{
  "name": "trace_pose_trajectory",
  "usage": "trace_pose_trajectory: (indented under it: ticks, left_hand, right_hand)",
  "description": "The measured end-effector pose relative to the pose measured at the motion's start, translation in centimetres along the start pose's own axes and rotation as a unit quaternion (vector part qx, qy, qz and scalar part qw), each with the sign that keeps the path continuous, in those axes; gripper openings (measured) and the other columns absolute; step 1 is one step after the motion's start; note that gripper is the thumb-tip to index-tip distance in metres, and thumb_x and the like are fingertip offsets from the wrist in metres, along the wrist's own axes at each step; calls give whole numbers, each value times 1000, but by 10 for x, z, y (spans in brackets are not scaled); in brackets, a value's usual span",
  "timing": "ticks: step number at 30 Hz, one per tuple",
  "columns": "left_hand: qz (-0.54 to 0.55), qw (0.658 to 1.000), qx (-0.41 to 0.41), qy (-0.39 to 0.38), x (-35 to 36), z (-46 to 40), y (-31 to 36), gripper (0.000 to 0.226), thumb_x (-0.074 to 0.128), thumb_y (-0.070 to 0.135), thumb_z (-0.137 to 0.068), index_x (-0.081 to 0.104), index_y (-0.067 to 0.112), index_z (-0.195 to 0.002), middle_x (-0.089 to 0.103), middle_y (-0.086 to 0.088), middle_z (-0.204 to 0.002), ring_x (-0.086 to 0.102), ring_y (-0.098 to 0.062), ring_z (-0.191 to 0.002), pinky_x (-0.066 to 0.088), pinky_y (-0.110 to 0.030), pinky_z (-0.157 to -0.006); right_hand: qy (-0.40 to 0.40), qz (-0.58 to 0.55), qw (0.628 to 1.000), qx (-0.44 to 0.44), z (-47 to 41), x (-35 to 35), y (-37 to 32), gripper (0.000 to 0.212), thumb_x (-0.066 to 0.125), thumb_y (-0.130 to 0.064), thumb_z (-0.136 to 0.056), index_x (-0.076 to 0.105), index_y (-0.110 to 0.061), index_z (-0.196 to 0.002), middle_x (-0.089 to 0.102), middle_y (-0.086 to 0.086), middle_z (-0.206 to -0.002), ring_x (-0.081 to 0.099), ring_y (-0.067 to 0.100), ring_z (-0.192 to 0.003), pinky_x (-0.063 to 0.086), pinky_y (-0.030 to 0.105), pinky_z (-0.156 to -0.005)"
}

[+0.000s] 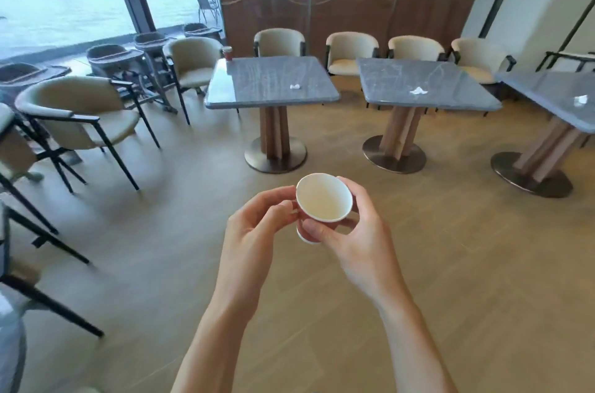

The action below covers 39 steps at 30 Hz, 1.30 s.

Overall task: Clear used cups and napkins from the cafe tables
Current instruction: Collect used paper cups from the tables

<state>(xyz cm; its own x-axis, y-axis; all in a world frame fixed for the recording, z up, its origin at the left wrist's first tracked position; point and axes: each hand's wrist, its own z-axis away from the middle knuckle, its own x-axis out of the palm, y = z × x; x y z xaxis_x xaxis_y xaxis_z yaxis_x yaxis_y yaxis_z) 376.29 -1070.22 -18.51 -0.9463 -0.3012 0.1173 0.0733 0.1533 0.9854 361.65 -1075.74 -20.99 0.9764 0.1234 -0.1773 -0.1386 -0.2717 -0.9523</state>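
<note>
The paper cup (323, 198) sits between both hands; right hand (351, 231) fingers curl around it, left hand (257, 225) fingertips touch its side. Keep it upright, grip gently.

Tan wood-look floor (450, 264) throughout. Three grey marble-top tables on wood pedestals with round metal bases: left table (254, 80), middle table (450, 83), right table (547, 90) cut by frame edge. Cream padded chairs with dark frames line the far side: (279, 42), (351, 50), (416, 47), (479, 59); another at left table's far-left corner (193, 61), one nearer left (77, 116). Grey high chairs (112, 61) stacked by the window (64, 6), far left; daylight, pavement, grass and outdoor chairs (206, 3) beyond. Brown panel wall (354, 6) with white line drawing behind tables. White wall (531, 0) far right.
</note>
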Motion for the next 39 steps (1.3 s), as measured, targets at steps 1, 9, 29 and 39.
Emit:
trace_pose_trajectory:
  ticks: [1, 9, 29, 39]
  left_hand:
    - [-5, 1000, 10, 18, -2, -24, 6, 29, 64, 36, -81, 80, 27, -103, 80, -3, -106, 74, -24, -108, 51, -51, -105]
    - [-35, 987, 27, 154, -37, -171, 0, 24, 61, 8, -99, 78, 21, -109, 80, 1, -104, 73, -19, -107, 53, -42, -101]
    - [-9, 977, 13, 213, -210, -587, -52, 26, 61, 26, -87, 79, 21, -105, 80, -1, -99, 75, -21, -102, 56, -38, -96]
    - [-50, 955, -11, 293, -338, -776, -81, 21, 64, 15, -95, 78, 24, -108, 80, 4, -96, 75, -17, -98, 55, -30, -88]
  right_hand:
    - [-14, -2, 1000, -12, -30, 7, -1, 70, 93, -27, -74, 57, -30, -134, 66, -13, -126, 61, -3, -113, 50, 13, -88]
    - [-133, -5, 990, -53, -199, 80, 19, 74, 89, -40, -75, 54, -33, -140, 65, -14, -131, 63, -1, -115, 51, 16, -92]
    - [-187, 11, 982, -35, -592, 326, 87, 77, 82, -68, -61, 56, -41, -128, 67, -12, -126, 65, 3, -115, 56, 28, -93]
    - [-263, -5, 964, -43, -767, 506, 129, 91, 85, -69, -63, 52, -35, -141, 64, -9, -132, 63, 7, -119, 58, 29, -93]
